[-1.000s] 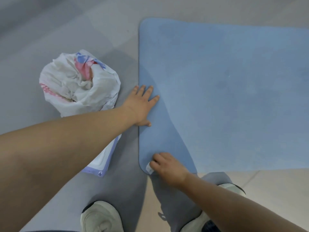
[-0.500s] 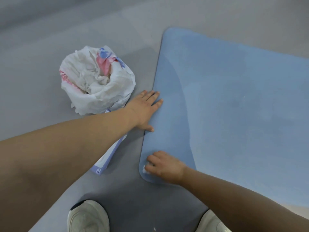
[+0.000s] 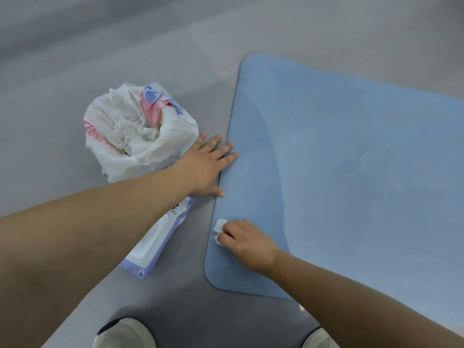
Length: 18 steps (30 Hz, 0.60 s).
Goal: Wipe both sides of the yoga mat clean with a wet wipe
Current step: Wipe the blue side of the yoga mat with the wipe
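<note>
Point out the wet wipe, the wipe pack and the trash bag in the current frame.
wet wipe [image 3: 219,228]: head view, on the white corner showing past the right hand's fingers.
wipe pack [image 3: 150,249]: head view, on its white top face below the left forearm.
trash bag [image 3: 130,136]: head view, on the crumpled white plastic.

A flat light-blue foam yoga mat [image 3: 351,172] with rounded corners lies on a smooth grey floor [image 3: 75,71]. The person's left hand [image 3: 204,167] rests flat, fingers straight and spread, across the mat's left edge, its fingertips on the blue surface. Nearer the mat's close corner, the right hand [image 3: 247,241] has its fingers curled round a small crumpled white wet wipe [image 3: 219,228], pressing it onto the mat just inside the edge. Left of the mat stands a crumpled white plastic bag [image 3: 135,131] with pink and blue print. A flat white-and-lavender wipes packet [image 3: 155,247] lies partly under the left forearm. Two pale shoes [image 3: 124,334] show at the bottom.
</note>
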Available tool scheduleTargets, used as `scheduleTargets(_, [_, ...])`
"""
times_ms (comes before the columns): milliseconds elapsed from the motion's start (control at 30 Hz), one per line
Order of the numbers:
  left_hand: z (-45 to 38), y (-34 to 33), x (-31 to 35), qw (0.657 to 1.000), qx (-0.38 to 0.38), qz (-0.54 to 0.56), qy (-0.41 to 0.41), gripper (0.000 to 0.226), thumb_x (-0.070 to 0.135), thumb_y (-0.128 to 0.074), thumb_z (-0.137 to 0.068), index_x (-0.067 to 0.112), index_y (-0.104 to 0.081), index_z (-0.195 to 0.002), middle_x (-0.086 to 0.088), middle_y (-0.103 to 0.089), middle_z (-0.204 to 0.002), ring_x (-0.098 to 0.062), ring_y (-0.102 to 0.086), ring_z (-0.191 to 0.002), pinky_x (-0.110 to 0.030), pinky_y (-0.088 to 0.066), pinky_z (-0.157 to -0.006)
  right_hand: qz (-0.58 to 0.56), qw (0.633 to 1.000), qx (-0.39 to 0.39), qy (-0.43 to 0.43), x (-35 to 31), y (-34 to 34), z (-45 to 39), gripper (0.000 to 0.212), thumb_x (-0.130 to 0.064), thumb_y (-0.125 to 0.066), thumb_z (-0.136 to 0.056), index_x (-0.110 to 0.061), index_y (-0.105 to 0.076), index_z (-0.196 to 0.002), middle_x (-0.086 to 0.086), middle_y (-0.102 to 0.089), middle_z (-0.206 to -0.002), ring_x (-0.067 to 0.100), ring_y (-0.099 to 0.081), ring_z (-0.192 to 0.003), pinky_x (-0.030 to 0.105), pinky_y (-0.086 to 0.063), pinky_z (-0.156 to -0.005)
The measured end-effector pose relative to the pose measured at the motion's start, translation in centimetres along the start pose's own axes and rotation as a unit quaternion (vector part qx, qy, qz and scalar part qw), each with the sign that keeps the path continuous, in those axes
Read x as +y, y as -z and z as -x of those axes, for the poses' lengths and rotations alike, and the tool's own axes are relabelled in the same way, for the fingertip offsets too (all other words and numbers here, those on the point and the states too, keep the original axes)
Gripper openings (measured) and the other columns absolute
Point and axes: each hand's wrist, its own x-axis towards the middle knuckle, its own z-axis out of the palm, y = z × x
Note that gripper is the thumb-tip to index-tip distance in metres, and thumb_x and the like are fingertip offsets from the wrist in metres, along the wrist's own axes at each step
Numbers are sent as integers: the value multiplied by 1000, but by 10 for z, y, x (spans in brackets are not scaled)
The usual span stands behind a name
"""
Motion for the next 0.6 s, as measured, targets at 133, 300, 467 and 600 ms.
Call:
scheduleTargets(133, [-3,-1,-3,1000,-4,-3,4,113,89,-37,-79,27,14,-159,1,20,-167,-32,20,-152,-55,12,-121,-11,1000,-7,8,10,6,-3,18,-7,-51,-89,-10,-63,-101,9,-52,-87,26,-46,-71,38,-43,-65])
scheduleTargets(300, [-7,5,-6,1000,-17,2,22,126,93,-40,-73,19,15,-159,0,21,-166,-31,22,-152,-54,11,-122,-47,999,-23,2,17,19,-3,26,-29,-46,-98,-16,-67,-106,10,-54,-106,26,-50,-78,36,-43,-76])
scheduleTargets(467, [-9,6,-6,1000,-21,-2,12,128,94,-39,-72,17,14,-159,-2,20,-167,-32,20,-152,-54,8,-123,-11,999,-41,28,27,21,-10,31,-9,-44,-87,-17,-66,-108,7,-57,-100,25,-53,-73,34,-47,-68])
scheduleTargets(600, [-8,11,-5,1000,-26,7,10,122,89,-43,-77,18,11,-160,-1,18,-167,-32,19,-152,-54,7,-123,22,999,-22,35,28,25,-19,37,-8,-31,-90,-12,-66,-99,6,-56,-85,24,-50,-70,35,-45,-64])
